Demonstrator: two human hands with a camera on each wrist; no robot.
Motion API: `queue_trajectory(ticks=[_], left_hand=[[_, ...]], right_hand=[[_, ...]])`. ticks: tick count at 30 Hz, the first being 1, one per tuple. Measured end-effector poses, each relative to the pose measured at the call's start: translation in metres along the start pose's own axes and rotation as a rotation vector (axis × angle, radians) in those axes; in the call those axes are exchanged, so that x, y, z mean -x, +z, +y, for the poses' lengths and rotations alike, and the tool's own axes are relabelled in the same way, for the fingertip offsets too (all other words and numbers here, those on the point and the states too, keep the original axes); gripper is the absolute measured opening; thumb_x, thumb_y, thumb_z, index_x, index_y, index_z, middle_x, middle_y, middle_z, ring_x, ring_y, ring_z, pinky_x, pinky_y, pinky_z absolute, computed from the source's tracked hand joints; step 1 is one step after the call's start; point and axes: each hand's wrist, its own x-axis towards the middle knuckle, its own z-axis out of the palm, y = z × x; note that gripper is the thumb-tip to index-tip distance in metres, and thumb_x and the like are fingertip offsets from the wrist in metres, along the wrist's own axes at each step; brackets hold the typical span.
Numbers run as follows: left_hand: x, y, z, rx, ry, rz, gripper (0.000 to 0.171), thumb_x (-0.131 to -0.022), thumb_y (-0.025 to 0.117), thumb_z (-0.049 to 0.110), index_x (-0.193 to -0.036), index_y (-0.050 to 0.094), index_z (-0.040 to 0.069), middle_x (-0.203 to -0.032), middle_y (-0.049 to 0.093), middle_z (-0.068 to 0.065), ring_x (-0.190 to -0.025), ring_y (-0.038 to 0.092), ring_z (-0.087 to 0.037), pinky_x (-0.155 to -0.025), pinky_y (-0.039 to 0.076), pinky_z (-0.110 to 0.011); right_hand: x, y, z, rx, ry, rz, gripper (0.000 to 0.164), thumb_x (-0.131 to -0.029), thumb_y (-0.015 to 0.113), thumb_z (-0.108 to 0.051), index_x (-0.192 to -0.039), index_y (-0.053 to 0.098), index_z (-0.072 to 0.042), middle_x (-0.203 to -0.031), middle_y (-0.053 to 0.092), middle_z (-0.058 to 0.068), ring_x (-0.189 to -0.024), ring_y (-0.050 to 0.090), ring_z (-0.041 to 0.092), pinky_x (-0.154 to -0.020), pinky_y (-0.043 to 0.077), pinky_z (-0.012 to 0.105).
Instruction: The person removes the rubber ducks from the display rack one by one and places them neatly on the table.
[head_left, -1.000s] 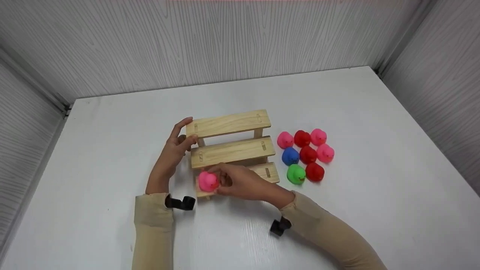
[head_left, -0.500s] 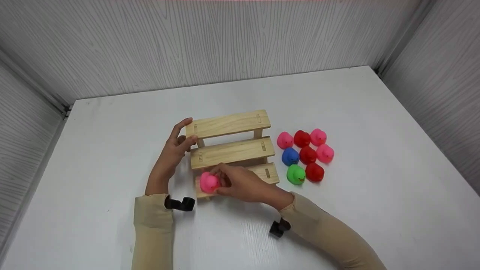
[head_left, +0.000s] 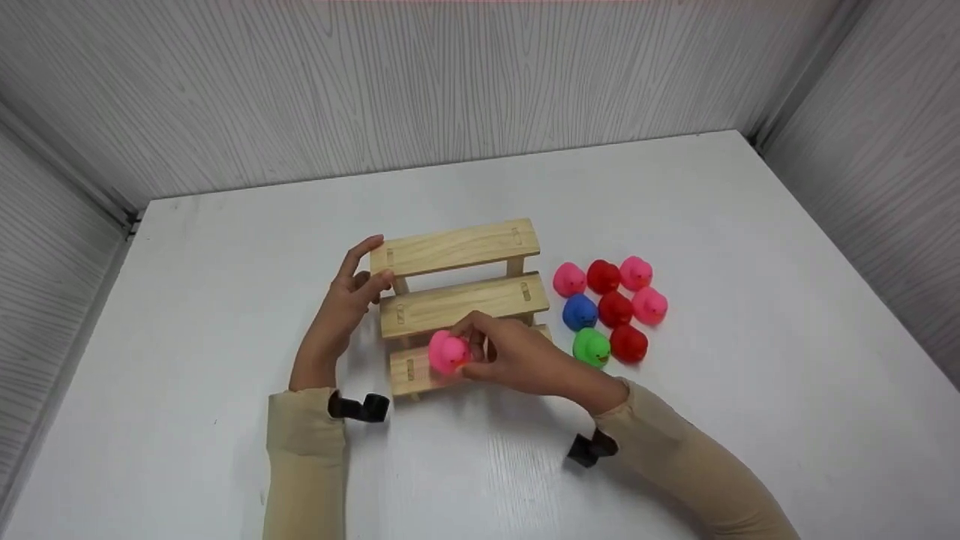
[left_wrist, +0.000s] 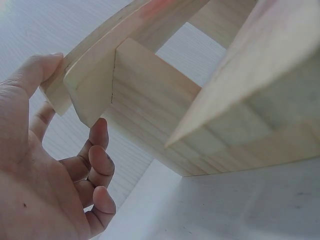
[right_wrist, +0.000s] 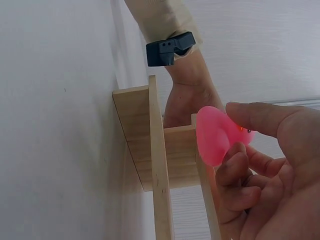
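Observation:
A three-step wooden rack (head_left: 465, 304) stands at the middle of the table. My left hand (head_left: 341, 304) grips the left end of its top step; in the left wrist view the thumb (left_wrist: 42, 70) lies against the board while the other fingers curl near its underside. Between thumb and fingers, my right hand (head_left: 529, 360) pinches a pink rubber duck (head_left: 448, 352) in front of the lowest step. The duck appears raised a little off that step, and the right wrist view shows the same duck (right_wrist: 215, 136) by its flat base. My right hand hides much of the lowest step.
Right of the rack, several rubber ducks stand close together on the white table (head_left: 720, 420): red (head_left: 615, 308), pink (head_left: 649, 305), blue (head_left: 580, 312) and green (head_left: 592, 347). Grey wood-patterned walls (head_left: 450, 82) close off the back and sides.
My right hand has moved right and slightly up with the pink duck, away from the left end of the lowest step. My left hand stays on the top step.

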Motion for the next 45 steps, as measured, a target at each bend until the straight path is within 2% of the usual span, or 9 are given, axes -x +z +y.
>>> queue_trajectory(ticks=[15,27,36,45], left_hand=[[0.0,0.0,-0.001,0.023,-0.002,-0.012,0.058,-0.098,0.054,0.034,-0.15,0.029,0.032,-0.095,0.052,-0.007,-0.082,0.041,-0.016,-0.074,0.028,-0.032],[-0.003,0.001,-0.001,0.018,-0.002,-0.015,0.058,-0.098,0.055,0.034,-0.149,0.029,0.033,-0.095,0.054,-0.007,-0.081,0.042,-0.015,-0.073,0.029,-0.033],[-0.002,-0.001,-0.001,0.002,-0.004,-0.006,0.058,-0.097,0.055,0.034,-0.149,0.029,0.035,-0.095,0.053,-0.003,-0.081,0.042,-0.014,-0.072,0.028,-0.03],[0.0,-0.001,-0.003,0.008,0.013,-0.013,0.057,-0.099,0.054,0.03,-0.15,0.029,0.032,-0.096,0.051,-0.009,-0.08,0.041,-0.015,-0.072,0.028,-0.03]], right_hand=[[0.038,-0.033,0.036,-0.053,0.029,0.063,0.047,-0.082,0.078,-0.024,-0.121,0.053,-0.013,-0.089,0.059,0.0,-0.081,0.055,0.014,-0.067,0.048,0.019],[0.064,-0.061,0.057,0.001,0.106,0.163,0.048,-0.075,0.083,-0.018,-0.113,0.055,-0.012,-0.087,0.057,0.002,-0.078,0.054,0.017,-0.064,0.046,0.021],[0.086,-0.083,0.074,-0.089,0.175,0.186,0.046,-0.079,0.079,-0.016,-0.115,0.052,-0.008,-0.086,0.053,0.007,-0.077,0.051,0.02,-0.061,0.045,0.021],[0.102,-0.094,0.088,-0.027,0.23,0.222,0.047,-0.08,0.078,-0.017,-0.117,0.051,-0.006,-0.09,0.054,0.007,-0.078,0.051,0.02,-0.058,0.045,0.02]])
